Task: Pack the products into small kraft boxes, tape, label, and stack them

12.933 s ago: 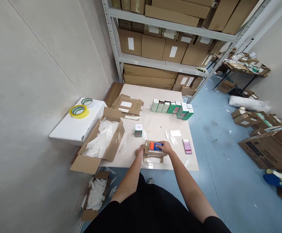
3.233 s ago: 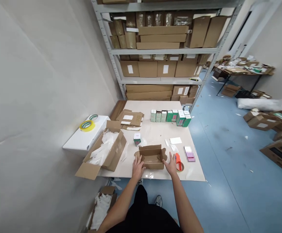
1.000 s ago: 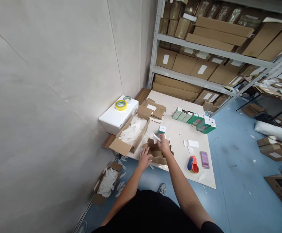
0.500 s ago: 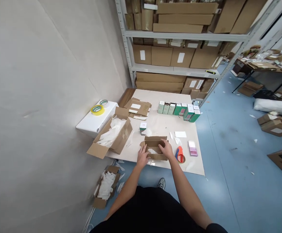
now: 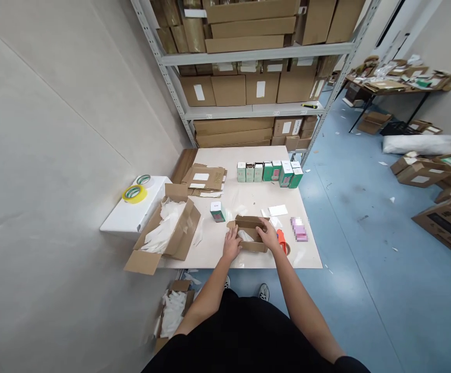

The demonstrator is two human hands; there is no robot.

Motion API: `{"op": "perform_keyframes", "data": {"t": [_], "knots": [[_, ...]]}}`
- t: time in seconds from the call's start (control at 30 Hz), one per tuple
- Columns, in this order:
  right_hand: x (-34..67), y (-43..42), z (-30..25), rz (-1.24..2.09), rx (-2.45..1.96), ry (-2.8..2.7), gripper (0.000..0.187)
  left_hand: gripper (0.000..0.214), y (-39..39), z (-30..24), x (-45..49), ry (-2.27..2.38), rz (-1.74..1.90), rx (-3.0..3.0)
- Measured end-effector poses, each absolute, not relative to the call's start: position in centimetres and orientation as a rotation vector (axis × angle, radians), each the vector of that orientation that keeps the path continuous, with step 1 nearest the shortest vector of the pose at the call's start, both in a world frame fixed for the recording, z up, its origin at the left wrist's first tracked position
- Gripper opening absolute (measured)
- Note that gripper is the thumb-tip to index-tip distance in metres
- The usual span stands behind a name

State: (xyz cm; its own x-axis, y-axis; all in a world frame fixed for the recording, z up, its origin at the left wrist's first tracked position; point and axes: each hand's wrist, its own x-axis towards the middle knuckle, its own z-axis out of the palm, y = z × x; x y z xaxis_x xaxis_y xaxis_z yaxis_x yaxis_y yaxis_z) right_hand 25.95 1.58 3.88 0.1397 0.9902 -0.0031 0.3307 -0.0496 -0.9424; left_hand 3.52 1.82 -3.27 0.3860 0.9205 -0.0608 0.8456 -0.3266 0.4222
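Left hand [image 5: 231, 246]: fingers spread and slightly bent over the left end of the small open brown cardboard box [image 5: 254, 247]; whether it grips, I cannot tell.
Right hand [image 5: 268, 236]: fingers curled at the box's right end; firmness cannot be told.
Box: between both hands, crumpled white paper [image 5: 244, 235] inside near the left hand.
Near edge: the desk's front rim runs close behind both hands, toward the person.
Right side: orange-and-blue tape dispenser [image 5: 281, 238] just beside the right hand, narrowing room there; pixelated pink item [image 5: 299, 230] farther right.
Left side: bare strip, then large brown carton of white paper [image 5: 188, 230].
Ahead: pale surface reaching past the hands to a row of green-and-white boxes [image 5: 268, 173].
Desk [image 5: 233, 202]: pale, flat top.
Room: grey metal rack [image 5: 256, 54] beyond; blue floor [image 5: 346, 217] rightward.
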Motion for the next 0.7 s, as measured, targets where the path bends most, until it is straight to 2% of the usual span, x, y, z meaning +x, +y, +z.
{"op": "perform_keyframes", "data": {"t": [0.23,0.5,0.7], "knots": [[23.0,3.4,4.3,0.916,-1.556,-1.325,0.052,0.045,3.5,-5.8,1.2,1.422,0.161,2.203],[15.8,8.1,3.7,1.027,-1.583,-1.362,0.055,0.041,5.0,-6.5,-1.8,1.424,0.324,2.204],[9.9,12.4,1.1,1.12,-1.631,-1.336,0.056,0.043,7.7,-5.0,-4.6,1.472,0.54,2.1]]}}
